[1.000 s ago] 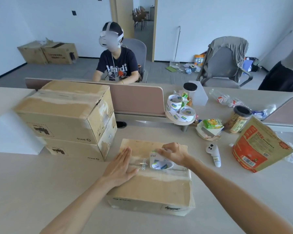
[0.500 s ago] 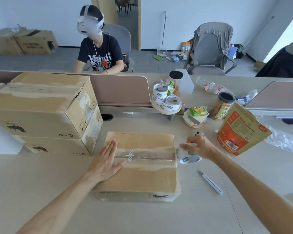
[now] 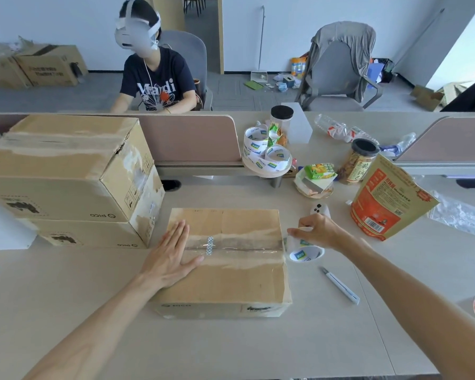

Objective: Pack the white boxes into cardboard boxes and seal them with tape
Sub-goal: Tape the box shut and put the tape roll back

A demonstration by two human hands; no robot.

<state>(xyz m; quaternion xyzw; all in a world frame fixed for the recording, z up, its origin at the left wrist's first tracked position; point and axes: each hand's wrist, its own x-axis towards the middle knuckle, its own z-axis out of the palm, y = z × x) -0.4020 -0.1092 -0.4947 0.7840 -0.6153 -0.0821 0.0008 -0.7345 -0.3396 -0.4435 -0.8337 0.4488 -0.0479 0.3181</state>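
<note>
— So, has the tape roll (image 3: 303,252) crossed the seam?
— Yes, it's now past the right edge of the cardboard box (image 3: 231,281), in the grip of the right hand (image 3: 317,233). The left hand (image 3: 170,259) presses flat on top. Cutting next, probably.

My left arm comes in from 7 o'clock; the left hand (image 3: 170,256) lies flat, palm down, fingers straight and together, pointing toward 1 o'clock. My right arm enters from 4 o'clock; the right hand (image 3: 317,231), at 3 o'clock from the left, curls its fingers over a tape roll (image 3: 303,252).
</note>
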